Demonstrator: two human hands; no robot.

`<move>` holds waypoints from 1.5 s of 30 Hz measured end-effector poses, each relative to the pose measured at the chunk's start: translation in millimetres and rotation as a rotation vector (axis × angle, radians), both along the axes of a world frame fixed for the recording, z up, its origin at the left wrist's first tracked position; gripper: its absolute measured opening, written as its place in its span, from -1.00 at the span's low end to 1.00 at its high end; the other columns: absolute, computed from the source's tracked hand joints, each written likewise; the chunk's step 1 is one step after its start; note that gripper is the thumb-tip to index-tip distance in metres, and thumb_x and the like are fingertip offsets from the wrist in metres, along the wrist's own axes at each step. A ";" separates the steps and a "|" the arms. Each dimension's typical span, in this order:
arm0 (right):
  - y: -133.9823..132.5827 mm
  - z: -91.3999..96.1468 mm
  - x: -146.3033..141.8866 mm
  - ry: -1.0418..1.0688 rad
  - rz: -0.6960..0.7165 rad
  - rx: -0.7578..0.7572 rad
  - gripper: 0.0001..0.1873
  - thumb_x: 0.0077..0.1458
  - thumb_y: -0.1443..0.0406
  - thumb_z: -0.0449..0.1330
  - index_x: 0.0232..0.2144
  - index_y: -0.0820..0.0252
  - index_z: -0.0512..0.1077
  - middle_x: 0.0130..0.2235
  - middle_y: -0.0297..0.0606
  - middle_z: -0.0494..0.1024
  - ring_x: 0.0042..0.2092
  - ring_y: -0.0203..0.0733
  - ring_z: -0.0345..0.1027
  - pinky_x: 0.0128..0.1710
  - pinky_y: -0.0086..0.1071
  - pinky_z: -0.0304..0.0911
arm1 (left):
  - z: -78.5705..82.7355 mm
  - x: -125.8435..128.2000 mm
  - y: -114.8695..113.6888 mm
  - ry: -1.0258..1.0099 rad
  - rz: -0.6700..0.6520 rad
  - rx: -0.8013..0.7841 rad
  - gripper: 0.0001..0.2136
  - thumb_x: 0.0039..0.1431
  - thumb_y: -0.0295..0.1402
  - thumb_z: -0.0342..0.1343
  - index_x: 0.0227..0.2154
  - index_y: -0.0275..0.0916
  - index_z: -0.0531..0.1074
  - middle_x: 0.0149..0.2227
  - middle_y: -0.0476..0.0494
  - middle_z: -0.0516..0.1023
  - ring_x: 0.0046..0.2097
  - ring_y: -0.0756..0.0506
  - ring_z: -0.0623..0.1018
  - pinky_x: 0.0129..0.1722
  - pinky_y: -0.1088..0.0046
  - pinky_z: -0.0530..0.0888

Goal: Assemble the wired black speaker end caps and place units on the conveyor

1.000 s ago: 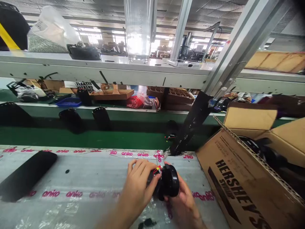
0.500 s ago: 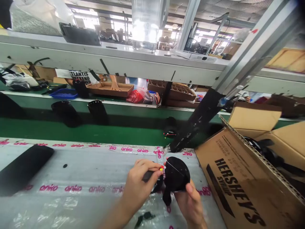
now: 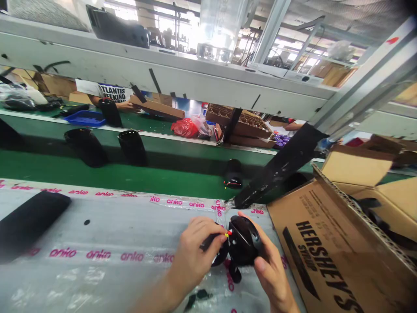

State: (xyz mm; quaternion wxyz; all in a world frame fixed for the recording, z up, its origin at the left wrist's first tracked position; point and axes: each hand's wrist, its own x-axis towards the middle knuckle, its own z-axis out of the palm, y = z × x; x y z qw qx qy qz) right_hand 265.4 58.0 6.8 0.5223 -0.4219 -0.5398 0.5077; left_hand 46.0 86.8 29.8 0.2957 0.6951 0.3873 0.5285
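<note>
My right hand [image 3: 272, 265] is closed around the side of a glossy black rounded plastic housing [image 3: 243, 243], holding it tilted above the covered bench. At the housing's left edge, my left hand [image 3: 197, 245] pinches small red and yellow wire ends [image 3: 228, 234] between thumb and fingers. Behind the left fingertips shows another dark round part [image 3: 220, 256], mostly hidden; whether it is joined to the housing I cannot tell. A short black stub [image 3: 235, 273] hangs below the housing.
A Hershey's carton [image 3: 312, 243] with black parts inside stands at the right. Black cylinders [image 3: 133, 148] and a smaller wired black piece [image 3: 233, 174] stand on the green belt [image 3: 176, 174]. A long black piece [image 3: 35, 221] lies left. A dark post [image 3: 280, 165] rises behind my hands.
My right hand has turned the housing, so its glossy curved side now shows. My left hand keeps its pinch by the wires. Across the belt, a cardboard tray is now tipped up. The view has shifted.
</note>
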 end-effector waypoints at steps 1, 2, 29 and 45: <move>0.0 3.5 0.5 -0.028 0.018 0.017 -0.18 0.18 -0.18 0.34 0.39 -0.08 0.42 0.45 -0.15 0.41 0.46 0.35 0.23 0.46 0.19 0.13 | -0.1 -0.2 -0.1 0.003 0.000 0.001 -0.89 0.40 -0.50 0.22 -0.20 -0.16 0.59 -0.24 -0.07 0.72 -0.15 -0.14 0.65 -0.07 0.28 0.54; -0.1 7.2 1.1 -0.059 0.039 0.036 -0.18 0.19 -0.17 0.34 0.40 -0.08 0.41 0.45 -0.16 0.40 0.46 0.35 0.25 0.45 0.17 0.16 | -0.2 -0.6 -0.3 0.007 -0.002 0.007 -0.90 0.40 -0.50 0.22 -0.20 -0.16 0.59 -0.24 -0.07 0.71 -0.15 -0.14 0.65 -0.07 0.28 0.53; 9.0 43.5 -35.7 -0.713 0.134 0.237 -0.06 0.06 0.28 0.51 0.41 -0.12 0.25 0.26 -0.08 0.47 0.04 0.07 0.55 0.06 -0.05 0.56 | -34.6 -17.5 -14.6 -0.528 -0.206 -0.397 -0.47 0.55 0.09 -0.15 0.31 -0.12 0.35 0.30 -0.25 0.49 0.32 -0.30 0.48 0.34 0.11 0.38; -25.1 -37.0 -74.4 0.091 -0.244 0.005 -0.52 0.34 -0.02 0.26 0.22 -0.08 0.47 0.21 -0.26 0.55 0.26 -0.06 0.41 0.25 -0.35 0.33 | -49.7 -14.0 -41.0 -0.358 -0.161 -0.339 -0.57 0.59 -0.05 -0.15 0.33 -0.05 0.35 0.32 -0.17 0.49 0.34 -0.25 0.48 0.34 0.19 0.39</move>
